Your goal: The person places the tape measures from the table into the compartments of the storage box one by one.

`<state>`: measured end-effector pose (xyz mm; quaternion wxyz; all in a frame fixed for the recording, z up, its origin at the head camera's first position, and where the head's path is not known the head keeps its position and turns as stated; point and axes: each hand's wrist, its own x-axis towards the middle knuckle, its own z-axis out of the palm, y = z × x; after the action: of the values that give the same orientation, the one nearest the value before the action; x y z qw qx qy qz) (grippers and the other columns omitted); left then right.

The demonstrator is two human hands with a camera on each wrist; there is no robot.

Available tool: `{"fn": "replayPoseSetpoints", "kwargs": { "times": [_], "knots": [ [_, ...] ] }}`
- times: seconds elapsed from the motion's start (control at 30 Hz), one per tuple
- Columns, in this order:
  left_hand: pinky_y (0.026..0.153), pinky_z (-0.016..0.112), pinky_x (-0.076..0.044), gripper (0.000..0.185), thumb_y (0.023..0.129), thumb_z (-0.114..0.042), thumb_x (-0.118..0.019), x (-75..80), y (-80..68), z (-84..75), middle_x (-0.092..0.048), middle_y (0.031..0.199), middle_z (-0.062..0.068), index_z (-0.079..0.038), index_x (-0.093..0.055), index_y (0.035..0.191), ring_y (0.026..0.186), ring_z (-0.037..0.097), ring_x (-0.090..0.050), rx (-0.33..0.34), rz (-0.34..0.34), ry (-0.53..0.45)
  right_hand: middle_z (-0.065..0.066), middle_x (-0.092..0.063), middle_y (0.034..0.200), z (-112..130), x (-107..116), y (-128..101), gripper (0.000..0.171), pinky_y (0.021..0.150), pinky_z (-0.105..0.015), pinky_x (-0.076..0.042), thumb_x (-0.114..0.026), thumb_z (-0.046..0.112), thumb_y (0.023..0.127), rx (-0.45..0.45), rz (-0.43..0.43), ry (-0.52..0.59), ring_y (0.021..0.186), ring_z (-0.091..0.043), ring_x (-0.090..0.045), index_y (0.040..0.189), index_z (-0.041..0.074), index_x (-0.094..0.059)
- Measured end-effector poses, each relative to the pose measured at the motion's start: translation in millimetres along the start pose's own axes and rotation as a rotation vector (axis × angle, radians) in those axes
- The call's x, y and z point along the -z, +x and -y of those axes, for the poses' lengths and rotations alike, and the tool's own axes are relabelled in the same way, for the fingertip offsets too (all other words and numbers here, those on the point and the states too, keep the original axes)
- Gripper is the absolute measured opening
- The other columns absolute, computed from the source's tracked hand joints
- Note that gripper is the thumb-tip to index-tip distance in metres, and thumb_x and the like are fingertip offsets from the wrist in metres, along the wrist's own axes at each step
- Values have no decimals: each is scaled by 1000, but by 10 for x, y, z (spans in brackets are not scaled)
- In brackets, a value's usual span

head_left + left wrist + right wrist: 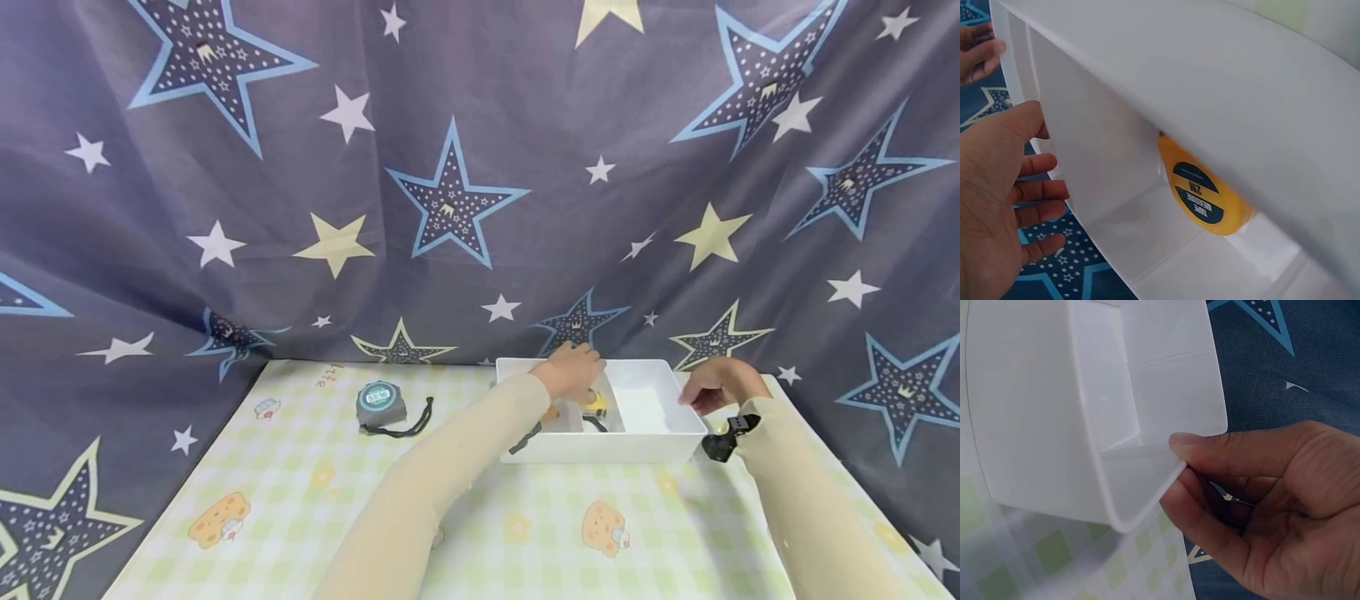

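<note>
A white divided box (600,448) stands at the back of the table. My left hand (572,371) reaches over its back left part. In the left wrist view, that thumb hooks behind a divider's top edge while the fingers (1041,189) lie on the near side. Below them, an orange tape measure (1207,194) marked 2M is inside a compartment, partly covered by the front rim. Another yellow tape measure (596,406) with a black strap shows in the middle compartment. My right hand (1260,494) pinches the box's right rim between thumb and fingers.
Left of the box, a grey and teal tape measure (380,404) lies on the table with its black wrist strap. The checked, patterned tablecloth (300,500) covers the table. A star-patterned curtain (450,317) hangs right behind the box.
</note>
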<state>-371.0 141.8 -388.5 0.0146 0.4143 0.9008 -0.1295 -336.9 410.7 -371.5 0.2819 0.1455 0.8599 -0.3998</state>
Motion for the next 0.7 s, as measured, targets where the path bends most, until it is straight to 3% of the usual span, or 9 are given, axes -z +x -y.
{"fn": "replayPoseSetpoints", "kwargs": {
  "times": [0.33, 0.7],
  "knots": [
    [126, 46, -26, 67, 101, -47, -56, 68, -61, 7, -39, 163, 1, -19, -35, 159, 153, 23, -31, -20, -39, 1, -6, -65, 75, 55, -57, -76, 18, 71, -27, -60, -69, -5, 86, -4, -57, -12, 66, -13, -64, 101, -12, -62],
    [124, 48, -29, 56, 99, -46, -60, 112, -265, 132, -51, 152, -2, -24, -46, 148, 145, 21, -41, -48, -118, -91, -6, -64, 74, 33, -65, -80, 13, 72, -29, -61, -71, -3, 86, 3, -79, -44, 65, -13, -65, 96, -10, -64]
  ]
}}
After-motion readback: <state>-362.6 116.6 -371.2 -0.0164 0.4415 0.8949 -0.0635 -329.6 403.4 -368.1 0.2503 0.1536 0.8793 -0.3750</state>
